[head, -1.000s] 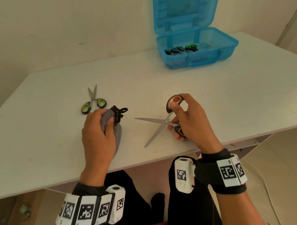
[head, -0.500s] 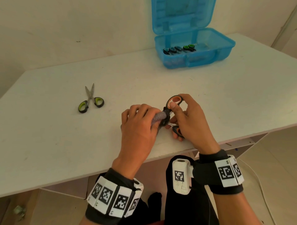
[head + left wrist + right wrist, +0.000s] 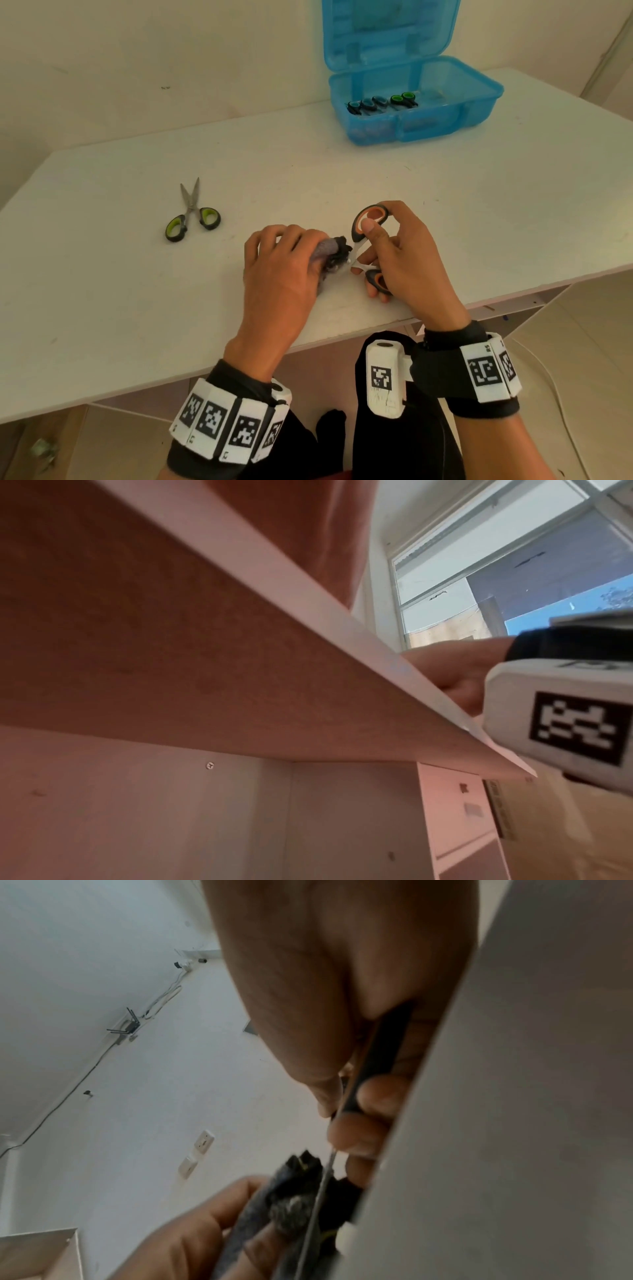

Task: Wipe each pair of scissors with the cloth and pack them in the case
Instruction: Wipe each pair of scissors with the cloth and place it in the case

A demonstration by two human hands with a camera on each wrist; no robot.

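Observation:
My right hand (image 3: 387, 250) grips the orange-and-black scissors (image 3: 368, 219) by their handles near the table's front edge. My left hand (image 3: 284, 260) holds the grey cloth (image 3: 329, 248) bunched over the blades, which are hidden under cloth and fingers. In the right wrist view the thin blade (image 3: 316, 1199) runs through the dark cloth (image 3: 291, 1191). A green-handled pair of scissors (image 3: 192, 214) lies on the table to the left. The open blue case (image 3: 411, 113) stands at the back right with several scissors (image 3: 382, 102) inside.
The white table (image 3: 137, 291) stretches left and behind my hands. The case lid (image 3: 387, 31) stands upright against the wall. The left wrist view shows only the table's underside (image 3: 171, 642) and front edge. My legs are under the table's front edge.
My left hand carried the cloth from the left onto the scissors' blades and now covers them. The right hand kept its grip on the handles.

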